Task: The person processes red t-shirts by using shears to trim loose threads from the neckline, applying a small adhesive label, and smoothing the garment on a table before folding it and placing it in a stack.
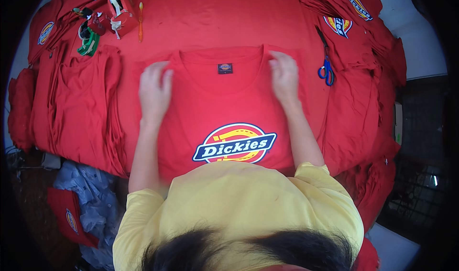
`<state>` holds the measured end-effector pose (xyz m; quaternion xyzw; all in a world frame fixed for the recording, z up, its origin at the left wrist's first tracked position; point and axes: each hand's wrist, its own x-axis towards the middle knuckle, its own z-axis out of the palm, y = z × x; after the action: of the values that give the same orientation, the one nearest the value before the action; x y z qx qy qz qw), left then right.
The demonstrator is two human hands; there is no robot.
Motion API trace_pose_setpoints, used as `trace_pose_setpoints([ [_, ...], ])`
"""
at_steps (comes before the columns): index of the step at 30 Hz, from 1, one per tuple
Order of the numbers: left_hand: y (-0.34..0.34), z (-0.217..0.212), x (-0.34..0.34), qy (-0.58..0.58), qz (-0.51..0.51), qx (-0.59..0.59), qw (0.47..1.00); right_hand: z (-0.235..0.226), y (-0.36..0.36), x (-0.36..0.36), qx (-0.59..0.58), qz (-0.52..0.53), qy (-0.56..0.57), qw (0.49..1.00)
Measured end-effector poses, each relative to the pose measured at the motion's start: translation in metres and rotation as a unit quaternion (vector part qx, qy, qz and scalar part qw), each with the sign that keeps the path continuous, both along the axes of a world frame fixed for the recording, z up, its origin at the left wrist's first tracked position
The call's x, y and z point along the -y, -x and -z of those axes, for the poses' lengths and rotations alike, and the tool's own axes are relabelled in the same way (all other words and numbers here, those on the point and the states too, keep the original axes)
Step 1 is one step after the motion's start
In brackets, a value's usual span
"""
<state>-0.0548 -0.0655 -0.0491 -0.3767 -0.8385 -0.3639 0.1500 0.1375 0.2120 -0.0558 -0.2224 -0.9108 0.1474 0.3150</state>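
A red T-shirt lies spread front up before me, its neckline at the far side. A small dark label shows inside the collar, and a colourful oval logo print sits on the chest. My left hand is at the shirt's left shoulder, slightly blurred, thumb apart from the fingers. At the right shoulder, beside the neckline, is my right hand, its fingers stretched inward over the cloth. Neither hand visibly holds anything. My body hides the shirt's near end.
Red shirts are piled at the left, and more red shirts at the right. Blue-handled scissors lie at the right. Far left stand a red tape dispenser, a green tape dispenser and an orange toothbrush-like stick.
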Motion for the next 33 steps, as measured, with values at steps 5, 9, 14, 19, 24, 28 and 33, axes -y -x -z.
trace_pose_setpoints([
  [5, 0.031, 0.003, 0.025, 0.082, -0.164, 0.225, 0.957, 0.013, -0.021, -0.049, 0.111, 0.203, 0.143, 0.962],
  [9, 0.031, 0.004, 0.014, 0.063, -0.140, 0.227, 0.962, 0.027, -0.030, -0.086, 0.038, 0.128, 0.299, 0.945],
  [14, 0.016, -0.012, 0.027, -0.333, 0.062, 0.674, 0.656, -0.022, -0.036, -0.042, -0.150, -0.207, 0.808, 0.530],
  [19, 0.048, 0.006, 0.007, -0.307, 0.219, 0.804, 0.460, 0.007, -0.011, -0.064, -0.151, -0.225, 0.812, 0.517],
  [24, 0.094, 0.024, 0.003, -0.323, 0.209, 0.819, 0.426, 0.027, -0.015, -0.117, -0.148, -0.291, 0.844, 0.425],
  [28, 0.087, 0.014, -0.001, -0.298, 0.232, 0.816, 0.439, 0.025, -0.020, -0.124, -0.105, -0.272, 0.851, 0.437],
  [33, 0.052, -0.029, -0.003, -0.298, 0.240, 0.813, 0.438, -0.019, -0.030, -0.093, -0.054, -0.247, 0.808, 0.532],
])
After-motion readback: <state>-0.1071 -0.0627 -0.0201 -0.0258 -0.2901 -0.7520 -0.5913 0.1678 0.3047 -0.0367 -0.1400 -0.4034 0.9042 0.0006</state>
